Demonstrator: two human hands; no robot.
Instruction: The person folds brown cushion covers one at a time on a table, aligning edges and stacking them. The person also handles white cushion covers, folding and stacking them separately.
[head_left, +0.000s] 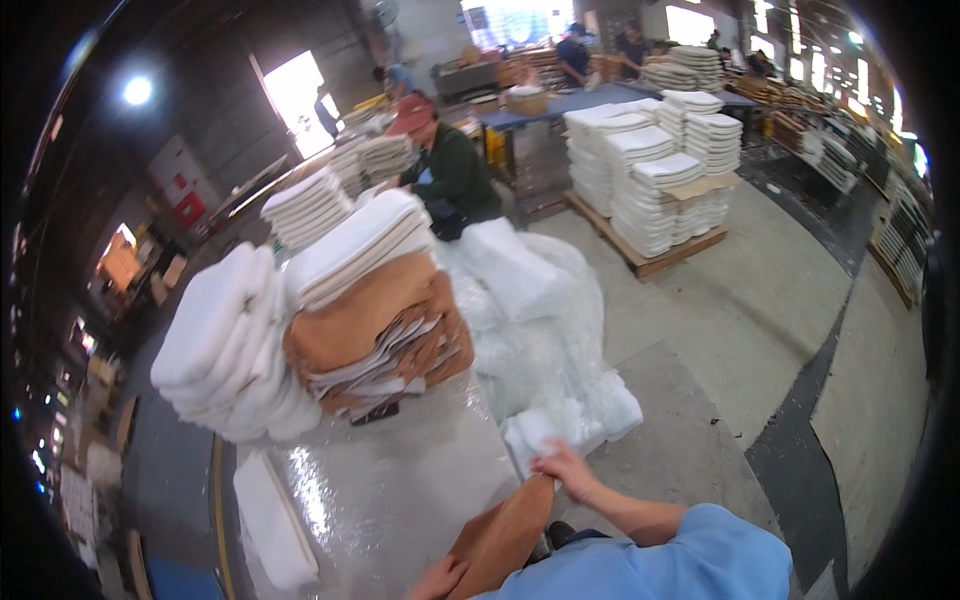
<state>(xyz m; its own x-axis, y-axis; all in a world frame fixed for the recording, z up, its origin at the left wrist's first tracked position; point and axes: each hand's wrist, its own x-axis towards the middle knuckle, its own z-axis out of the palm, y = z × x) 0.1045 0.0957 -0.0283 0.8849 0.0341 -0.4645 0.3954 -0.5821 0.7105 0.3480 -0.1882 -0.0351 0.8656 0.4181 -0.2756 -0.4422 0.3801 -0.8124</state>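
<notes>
From where I stand, the person in the blue shirt (650, 565) has a brown sheet (508, 535) at the near right end of a shiny grey table (430, 450). The right hand (562, 470) has its fingers together, clamped on the sheet's far corner. The left hand (440, 578) touches its near left edge; whether those fingers are closed on it I can't make out.

A white pad (275, 520) lies at the near left of the table. Farther off stand a pile of brown sheets (370, 320), topped with white pads, and a tall white stack (220, 345) to its left. To the right bulges clear plastic wrapping (545, 340). Beyond is a co-worker in a red cap (410, 115). On the far left wall, a red panel (188, 208) is too blurred for me to read any marking.
</notes>
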